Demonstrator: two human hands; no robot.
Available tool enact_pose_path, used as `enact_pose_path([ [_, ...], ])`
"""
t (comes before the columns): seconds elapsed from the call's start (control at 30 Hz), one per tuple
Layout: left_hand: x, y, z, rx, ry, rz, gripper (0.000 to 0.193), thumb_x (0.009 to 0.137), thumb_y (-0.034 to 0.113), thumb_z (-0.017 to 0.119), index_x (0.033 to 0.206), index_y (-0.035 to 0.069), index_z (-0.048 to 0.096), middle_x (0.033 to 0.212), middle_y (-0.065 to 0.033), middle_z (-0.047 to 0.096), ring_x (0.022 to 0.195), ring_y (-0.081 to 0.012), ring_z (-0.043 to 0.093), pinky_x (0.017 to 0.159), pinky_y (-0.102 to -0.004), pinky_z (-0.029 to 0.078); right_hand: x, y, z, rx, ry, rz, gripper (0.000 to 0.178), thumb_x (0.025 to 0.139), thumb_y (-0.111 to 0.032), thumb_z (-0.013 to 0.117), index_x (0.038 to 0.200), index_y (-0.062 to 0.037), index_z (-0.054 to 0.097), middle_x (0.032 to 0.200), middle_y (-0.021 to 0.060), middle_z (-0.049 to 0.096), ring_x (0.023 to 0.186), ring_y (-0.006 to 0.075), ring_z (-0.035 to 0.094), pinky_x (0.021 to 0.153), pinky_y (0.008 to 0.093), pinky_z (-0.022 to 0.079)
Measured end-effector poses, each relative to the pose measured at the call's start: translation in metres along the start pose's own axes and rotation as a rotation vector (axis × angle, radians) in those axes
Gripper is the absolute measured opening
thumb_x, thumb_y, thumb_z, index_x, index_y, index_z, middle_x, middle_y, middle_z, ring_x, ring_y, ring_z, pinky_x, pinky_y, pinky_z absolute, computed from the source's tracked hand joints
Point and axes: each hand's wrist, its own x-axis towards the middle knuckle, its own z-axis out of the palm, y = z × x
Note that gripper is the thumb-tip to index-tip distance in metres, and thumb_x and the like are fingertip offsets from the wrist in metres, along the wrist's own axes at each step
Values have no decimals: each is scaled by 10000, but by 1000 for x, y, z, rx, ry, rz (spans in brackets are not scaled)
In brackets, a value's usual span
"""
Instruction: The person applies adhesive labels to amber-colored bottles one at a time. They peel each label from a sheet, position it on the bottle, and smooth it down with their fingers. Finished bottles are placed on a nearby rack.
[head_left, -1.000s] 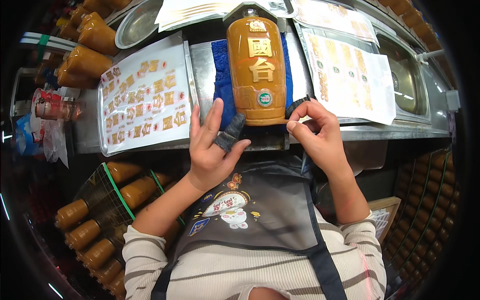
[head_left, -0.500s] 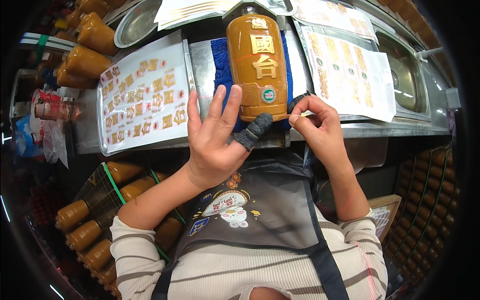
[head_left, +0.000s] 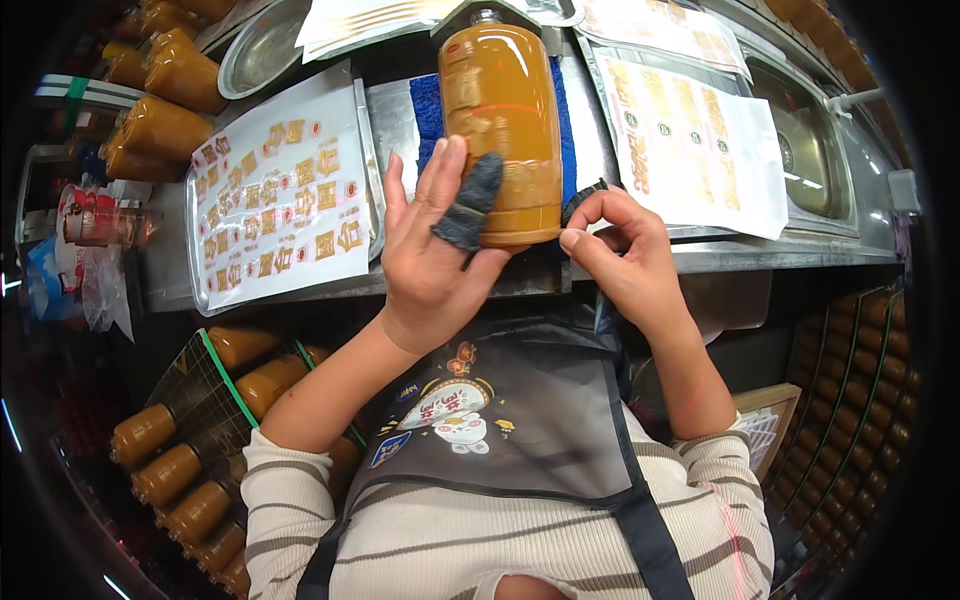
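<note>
An amber-brown glossy bottle (head_left: 520, 130) with raised gold markings lies on a blue cloth (head_left: 425, 100), its base toward me. My left hand (head_left: 432, 255) rests along the bottle's left side, fingers stretched out and the thumb under the base. A dark grey knitted cover (head_left: 470, 205) sits on one of its fingers. Beside the base's right corner, my right hand (head_left: 630, 245) is closed in a pinch. A thin gold strip (head_left: 525, 239) runs along the base edge to its fingertips; the pinched end is mostly hidden. The right index finger also wears a dark cover.
Left of the bottle, a tray holds a white sheet (head_left: 285, 160) of gold and red stickers. Another sticker sheet (head_left: 690, 140) lies right, before a metal sink (head_left: 800, 150). Gold-striped paper (head_left: 375, 20) and a metal bowl (head_left: 262, 50) are behind. Brown bottles (head_left: 165, 475) stand in crates below left.
The bottle has rolled left, so its gold front markings now face left and blur. My left hand has turned and pressed against its side; my right pinch moved slightly left with the base.
</note>
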Motion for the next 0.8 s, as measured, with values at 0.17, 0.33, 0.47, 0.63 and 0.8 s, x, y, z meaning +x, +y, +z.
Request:
enact_pose_path([
  [0.17,-44,-2,-9,-1,-57,-92,515,745,131,857,1202,-36,689,1482,-265,496,1355,-421,508,1143,-638,251,-4,-6,-2,-9,11,32,88,875,-37,691,839,-32,610,819,-55,537,618,-26,443,546,145,326],
  [0.33,-58,-6,-4,26,-60,-59,348,777,153,842,1039,-45,729,1494,-268,484,1371,-436,487,1148,-646,226,-4,-10,-4,20,15,73,97,882,-63,689,835,-9,624,860,-4,599,638,5,518,560,176,397],
  [0.47,-50,0,-6,45,-78,-52,312,789,153,832,1024,-28,735,1497,-271,479,1381,-453,468,1141,-672,193,-4,-12,-4,38,37,90,91,879,-73,684,833,-51,609,757,-90,533,606,-34,388,540,159,289],
  [0.63,-34,5,-12,87,-95,25,263,780,142,832,979,-5,742,1500,-284,468,1358,-488,477,1127,-694,187,-3,-9,-5,16,34,77,81,883,-63,676,839,-16,626,789,-29,613,613,-8,513,543,175,383],
  [0.8,-22,4,-16,176,-124,168,468,721,102,849,1169,60,721,1530,-248,437,1357,-453,491,1126,-695,191,-2,-6,-4,36,41,64,75,879,-62,676,844,-16,629,791,-26,617,612,-9,512,544,174,381],
])
